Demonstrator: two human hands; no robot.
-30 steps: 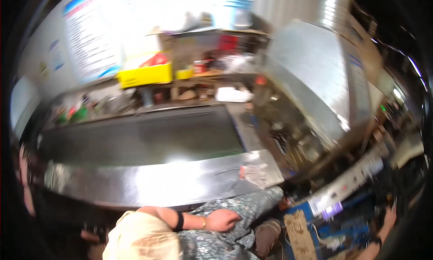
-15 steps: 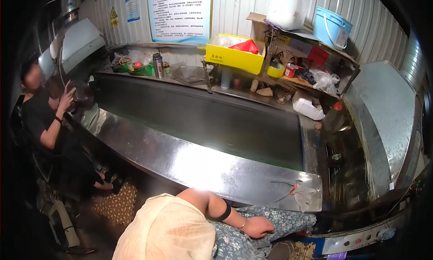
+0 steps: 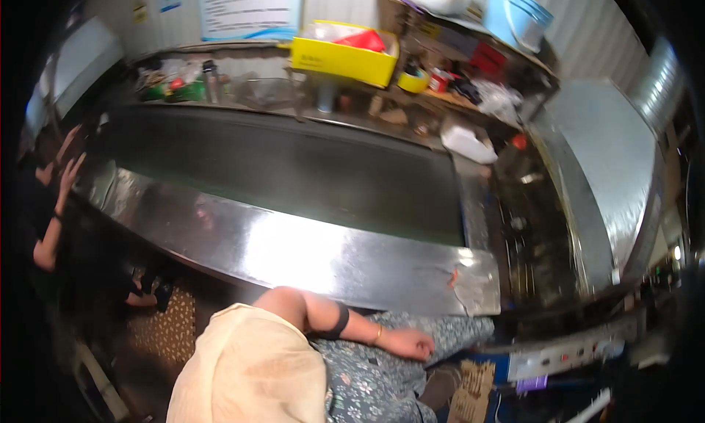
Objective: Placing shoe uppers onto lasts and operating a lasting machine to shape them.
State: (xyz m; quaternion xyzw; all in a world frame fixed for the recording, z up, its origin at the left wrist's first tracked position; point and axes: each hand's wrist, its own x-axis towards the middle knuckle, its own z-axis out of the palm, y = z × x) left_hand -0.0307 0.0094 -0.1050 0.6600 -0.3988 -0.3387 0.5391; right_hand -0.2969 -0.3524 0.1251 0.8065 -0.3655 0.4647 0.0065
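My left hand (image 3: pixel 411 344) rests on the grey-blue floral trousers (image 3: pixel 463 327) with its fingers curled closed. Nothing shows between them. A black band (image 3: pixel 338 320) circles the forearm, and a thin gold-coloured bracelet (image 3: pixel 380 333) is at the wrist. The cream top (image 3: pixel 257 357) covers my shoulder at the lower edge. Beyond the arm runs a shiny metal ledge (image 3: pixel 220 221); on its right end lies a small orange-red piece (image 3: pixel 453 277) with thin dark strands, too blurred to name. My right hand does not show.
A dark flat belt (image 3: pixel 294 177) stretches behind the ledge. A co-worker's raised hand (image 3: pixel 70 175) is at the far left. On the back shelving are a yellow box (image 3: pixel 341 62), a light-blue bucket (image 3: pixel 516 19) and a white jug (image 3: pixel 470 144). A control panel (image 3: pixel 562 355) stands at lower right.
The whole view has shifted, so the scene sits further left and higher, and it is more blurred. My left hand stays on the trousers, its fingers turned slightly.
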